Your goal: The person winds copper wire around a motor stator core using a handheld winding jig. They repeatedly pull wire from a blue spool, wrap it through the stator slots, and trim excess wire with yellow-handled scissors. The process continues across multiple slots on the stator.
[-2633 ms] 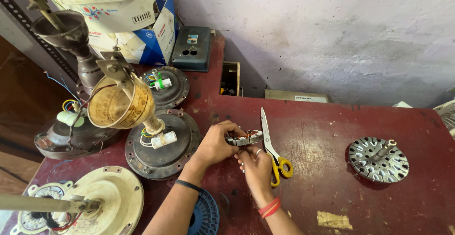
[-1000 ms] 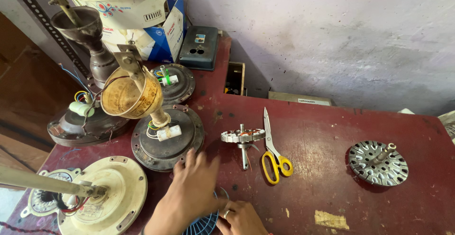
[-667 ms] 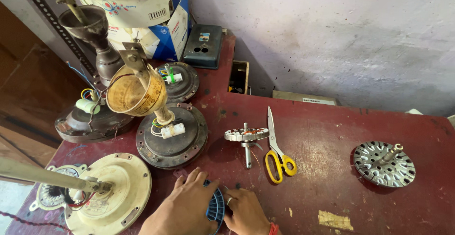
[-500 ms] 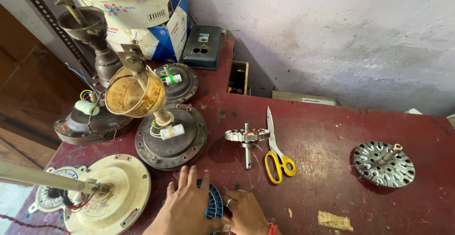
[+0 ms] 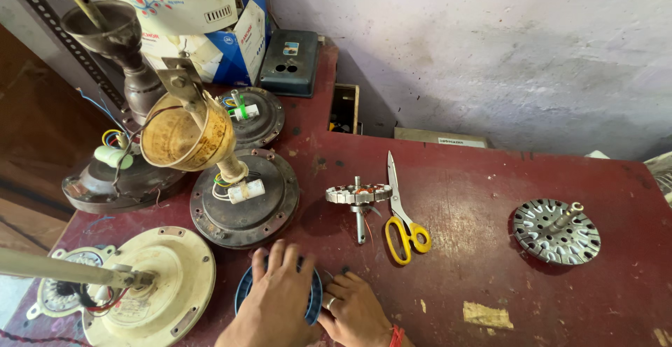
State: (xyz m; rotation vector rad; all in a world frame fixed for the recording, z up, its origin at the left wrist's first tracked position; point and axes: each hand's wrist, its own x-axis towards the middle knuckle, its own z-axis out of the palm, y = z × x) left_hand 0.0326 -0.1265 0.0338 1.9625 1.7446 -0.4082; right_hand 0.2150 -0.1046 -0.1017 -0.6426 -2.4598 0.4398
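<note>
Both hands have dropped: left hand (image 5: 276, 298) spread flat, right hand (image 5: 355, 312) curled on blue ring (image 5: 312, 303).

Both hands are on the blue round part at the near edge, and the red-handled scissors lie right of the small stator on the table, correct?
Nearly. In the head view the scissors have yellow handles, not red. Both the left hand and right hand are on the blue round part, and the scissors lie right of the small stator.

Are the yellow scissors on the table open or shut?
Shut. The scissors lie flat on the red table, both blades together as one point, beside the fan stator.
</note>
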